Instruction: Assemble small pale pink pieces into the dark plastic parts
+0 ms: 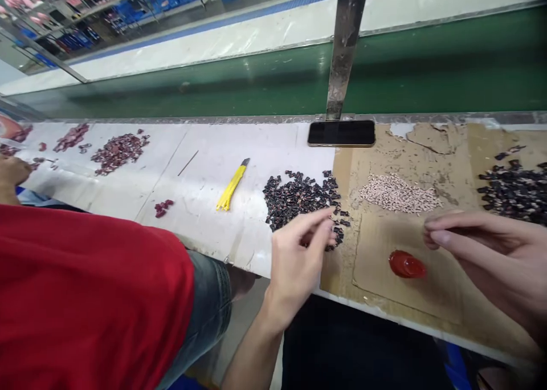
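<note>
My left hand (299,253) hovers at the near edge of a pile of small black parts (299,196), thumb and fingers drawn together in a pinch over the nearest pieces; what it grips is too small to name. My right hand (478,247) is held above the cardboard sheet (384,247), its fingers pressed together around something thin and dark. A red blob-like piece (405,264) lies on the cardboard just left of that hand. A heap of tiny pale pins (397,193) lies behind it.
A second black pile (517,190) is at the far right. A dark phone (342,133) lies below a metal post (346,48). A yellow utility knife (232,186) lies mid-table. A person in red (85,287) sits left, near maroon parts (119,150). A green conveyor (427,70) runs behind.
</note>
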{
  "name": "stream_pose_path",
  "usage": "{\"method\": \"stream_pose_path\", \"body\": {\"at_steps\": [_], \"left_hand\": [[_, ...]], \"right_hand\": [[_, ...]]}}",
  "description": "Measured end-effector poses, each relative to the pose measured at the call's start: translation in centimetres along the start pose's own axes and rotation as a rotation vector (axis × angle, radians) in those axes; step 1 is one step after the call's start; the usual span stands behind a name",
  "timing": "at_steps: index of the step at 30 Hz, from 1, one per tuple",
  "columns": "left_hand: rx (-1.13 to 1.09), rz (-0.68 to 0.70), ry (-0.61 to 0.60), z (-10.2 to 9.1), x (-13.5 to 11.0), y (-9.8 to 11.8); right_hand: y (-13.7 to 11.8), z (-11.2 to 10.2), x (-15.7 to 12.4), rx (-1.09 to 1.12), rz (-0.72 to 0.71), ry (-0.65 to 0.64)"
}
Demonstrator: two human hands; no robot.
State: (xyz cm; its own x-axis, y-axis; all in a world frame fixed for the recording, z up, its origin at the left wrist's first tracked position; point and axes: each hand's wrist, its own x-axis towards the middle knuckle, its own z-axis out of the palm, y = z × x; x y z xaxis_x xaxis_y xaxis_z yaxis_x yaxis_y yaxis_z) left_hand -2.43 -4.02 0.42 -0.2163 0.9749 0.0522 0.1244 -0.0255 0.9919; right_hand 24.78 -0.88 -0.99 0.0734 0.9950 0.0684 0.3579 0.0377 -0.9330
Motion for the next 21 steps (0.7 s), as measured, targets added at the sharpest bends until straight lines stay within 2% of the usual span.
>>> {"method": "stream_pose_path", "body": {"at_steps": [1,3,7,10,16,21], "left_hand": [[-0.019,0.054,-0.071,0.5,-0.4,0.3],[-0.013,0.165,-0.140,1.8,-1.3,1.0],[0.081,0.392,-0.114,3.9,-2.3,2.2],[0.108,0.520,-0.091,4.3,-2.2,2.6],[0.149,0.507,-0.221,3.7,-1.3,2.3],[0.266,0.585,-0.233,3.7,-1.4,1.7]], "right_hand": [[-0.5,0.4,-0.4,0.094,0.052,-0.067],[-1.9,1.4,-1.2,0.287,0.142,-0.162],[-4.2,3.0,-2.2,0.505,0.229,-0.214],[-4.7,3.2,-2.5,0.536,0.243,-0.241],[-4.2,3.0,-2.5,0.531,0.264,-0.270],[-3.7,2.7,-3.7,0.384,0.196,-0.190]]}}
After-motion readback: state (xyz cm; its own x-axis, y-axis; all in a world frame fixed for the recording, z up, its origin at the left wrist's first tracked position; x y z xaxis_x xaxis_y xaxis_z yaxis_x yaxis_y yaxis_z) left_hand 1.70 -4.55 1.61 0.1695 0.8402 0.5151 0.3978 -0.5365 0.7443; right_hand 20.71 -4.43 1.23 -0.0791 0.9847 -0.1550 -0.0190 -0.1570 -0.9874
